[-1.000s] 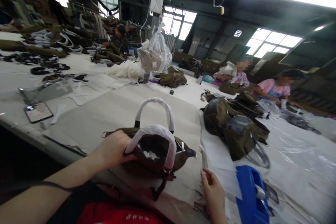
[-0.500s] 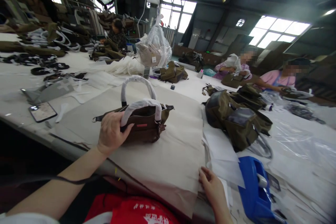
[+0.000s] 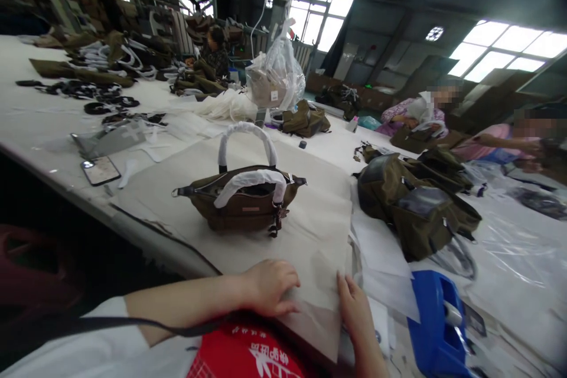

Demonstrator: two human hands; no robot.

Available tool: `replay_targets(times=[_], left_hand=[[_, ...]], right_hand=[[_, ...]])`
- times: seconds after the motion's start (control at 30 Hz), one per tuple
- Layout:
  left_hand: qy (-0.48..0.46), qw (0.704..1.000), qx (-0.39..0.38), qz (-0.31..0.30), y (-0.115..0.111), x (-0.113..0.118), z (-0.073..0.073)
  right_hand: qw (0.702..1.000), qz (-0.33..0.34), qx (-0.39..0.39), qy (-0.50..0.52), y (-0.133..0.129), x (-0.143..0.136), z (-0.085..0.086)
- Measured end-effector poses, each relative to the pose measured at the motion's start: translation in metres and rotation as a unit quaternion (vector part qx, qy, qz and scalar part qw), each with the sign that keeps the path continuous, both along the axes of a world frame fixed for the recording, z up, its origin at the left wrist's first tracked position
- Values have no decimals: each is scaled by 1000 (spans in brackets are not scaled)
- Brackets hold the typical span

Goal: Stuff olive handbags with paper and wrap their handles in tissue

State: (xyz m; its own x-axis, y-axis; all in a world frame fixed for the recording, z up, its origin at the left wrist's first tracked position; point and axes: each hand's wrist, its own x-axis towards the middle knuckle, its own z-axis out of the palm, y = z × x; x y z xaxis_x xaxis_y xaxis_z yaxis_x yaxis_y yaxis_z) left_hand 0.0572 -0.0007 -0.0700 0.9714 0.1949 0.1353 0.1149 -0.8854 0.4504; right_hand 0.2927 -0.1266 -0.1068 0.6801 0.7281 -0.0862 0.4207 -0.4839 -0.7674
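Observation:
An olive-brown handbag (image 3: 241, 208) stands upright on a large sheet of beige paper (image 3: 316, 218), its two handles wrapped in white and a dark charm hanging at its right front. My left hand (image 3: 272, 288) is empty, in front of the bag and over the paper's near part, with its fingers loosely bent and thumb apart. At the paper's right edge is my right hand (image 3: 357, 310), its fingers closed on that edge; the thumb is hidden.
Several olive bags (image 3: 411, 207) lie to the right, near a blue tape dispenser (image 3: 436, 322) and white papers (image 3: 383, 248). A phone (image 3: 100, 170) and a grey pouch (image 3: 110, 140) lie left. Clear plastic (image 3: 518, 230) covers the right side. Co-workers sit across the table.
My left hand has let go of the handbag's front handle and moved right and toward me, over the paper. My right hand stays at the paper's edge. The view has shifted left.

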Motion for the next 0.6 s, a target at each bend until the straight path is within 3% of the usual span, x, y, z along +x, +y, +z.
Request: replay_targets(times=[0.17,0.33,0.6], left_hand=[[43,993,92,-64,-27,36,-17],[26,986,145,-75,-36,51,-37],[40,973,174,-146,-32,54,-34]], right_hand=[[987,-62,-21,145,-25,11,-9],[988,-84,5,128,-47,15,2],[987,-84,42,130,-55,17,7]])
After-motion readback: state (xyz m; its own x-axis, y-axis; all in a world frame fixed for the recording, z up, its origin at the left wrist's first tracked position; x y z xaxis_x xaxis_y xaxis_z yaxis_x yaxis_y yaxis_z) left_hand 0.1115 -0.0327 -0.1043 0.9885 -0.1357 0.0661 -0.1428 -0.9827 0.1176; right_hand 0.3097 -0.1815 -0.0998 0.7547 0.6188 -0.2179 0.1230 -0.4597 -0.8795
